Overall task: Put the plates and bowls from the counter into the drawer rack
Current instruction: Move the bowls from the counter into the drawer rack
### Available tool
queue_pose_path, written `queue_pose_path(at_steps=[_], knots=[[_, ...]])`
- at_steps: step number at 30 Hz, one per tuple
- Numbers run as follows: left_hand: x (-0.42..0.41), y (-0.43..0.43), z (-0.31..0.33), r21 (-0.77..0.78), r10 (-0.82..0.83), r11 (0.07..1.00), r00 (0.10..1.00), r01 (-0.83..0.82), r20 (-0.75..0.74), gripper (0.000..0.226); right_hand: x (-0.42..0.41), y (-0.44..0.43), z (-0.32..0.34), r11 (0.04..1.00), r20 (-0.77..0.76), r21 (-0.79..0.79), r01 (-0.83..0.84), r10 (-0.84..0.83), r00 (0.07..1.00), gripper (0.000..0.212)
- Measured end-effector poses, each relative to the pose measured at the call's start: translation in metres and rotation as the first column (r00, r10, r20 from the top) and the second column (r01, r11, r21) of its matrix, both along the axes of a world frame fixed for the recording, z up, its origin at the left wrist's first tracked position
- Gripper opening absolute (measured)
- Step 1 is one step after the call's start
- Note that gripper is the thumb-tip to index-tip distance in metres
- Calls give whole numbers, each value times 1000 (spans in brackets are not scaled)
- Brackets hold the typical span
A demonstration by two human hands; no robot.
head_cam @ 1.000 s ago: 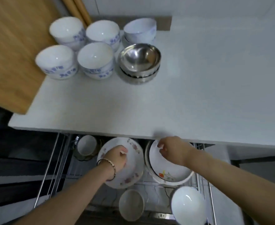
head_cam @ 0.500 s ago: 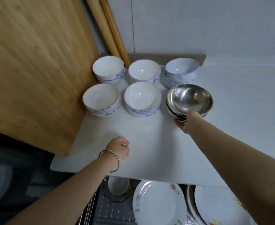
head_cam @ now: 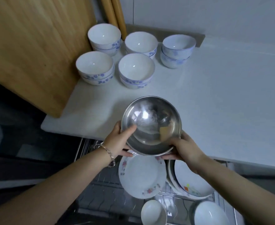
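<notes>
- Currently the round shiny stainless-steel bowls [head_cam: 151, 124], seemingly 2 nested as 1 stack, are held in the air over the front edge of the white counter [head_cam: 222, 98], just above the pulled-out wire drawer rack [head_cam: 101, 184].
- The left hand [head_cam: 119, 142] grips the near-left rim, thumb inside the bowl and fingers curled beneath. The right hand [head_cam: 187, 151] holds the near-right side with fingers curled under. Gripping from 2 sides probably keeps the slippery nested metal from sliding apart.
- White flower-edged plates [head_cam: 141, 177] lean tilted in the rack directly below the bowls. White plates with a bright painted motif [head_cam: 193, 184] lean just beside them, and leaning them this way likely saves room.
- 5 stacks of white ceramic bowls with blue flowers [head_cam: 136, 70] sit at the back of the counter beside a leaning wooden board [head_cam: 36, 46], not yet put away.
- 2 pale bowls [head_cam: 153, 211] sit at the rack's near end, where the steel ones may fit too.
</notes>
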State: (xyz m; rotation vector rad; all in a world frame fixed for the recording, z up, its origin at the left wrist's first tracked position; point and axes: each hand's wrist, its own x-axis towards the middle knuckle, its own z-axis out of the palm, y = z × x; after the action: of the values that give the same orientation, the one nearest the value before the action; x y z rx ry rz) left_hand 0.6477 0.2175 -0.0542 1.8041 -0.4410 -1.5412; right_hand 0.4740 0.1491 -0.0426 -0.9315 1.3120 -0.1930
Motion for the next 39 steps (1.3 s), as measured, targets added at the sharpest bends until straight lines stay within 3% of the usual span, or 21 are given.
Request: queue_pose_path(at_steps=[2,5,11,14,18,23,26,32,39], knots=[[1,19,-7,19,78,997,996,-79,39,24,-2,14,-3,990,-41,-23,-137,136,990,37],[7,42,-15,76,82,993,995,-86,56,32,-2,27,-13,957,-71,-39,-287,283,956,45],[12,138,-82,310,69,943,981,-123,180,43,10,85,-92,876,-137,148,-459,478,868,67],[21,159,-120,379,-25,922,962,-83,273,50,18,103,-141,898,-196,192,-397,431,881,65],[28,167,-171,450,-155,893,951,18,268,64,10,121,-197,927,-300,197,-320,368,880,48],[33,168,-224,501,-174,865,951,23,257,60,1,126,-243,909,-362,265,-321,402,841,33],[36,169,-240,515,-143,857,954,-13,262,54,0,126,-258,905,-393,253,-342,420,818,25],[48,167,-253,534,-198,845,949,38,247,60,-5,118,-267,881,-459,246,-403,473,752,37],[47,163,-260,617,-258,784,937,61,236,61,1,110,-262,883,-453,250,-397,470,758,20]])
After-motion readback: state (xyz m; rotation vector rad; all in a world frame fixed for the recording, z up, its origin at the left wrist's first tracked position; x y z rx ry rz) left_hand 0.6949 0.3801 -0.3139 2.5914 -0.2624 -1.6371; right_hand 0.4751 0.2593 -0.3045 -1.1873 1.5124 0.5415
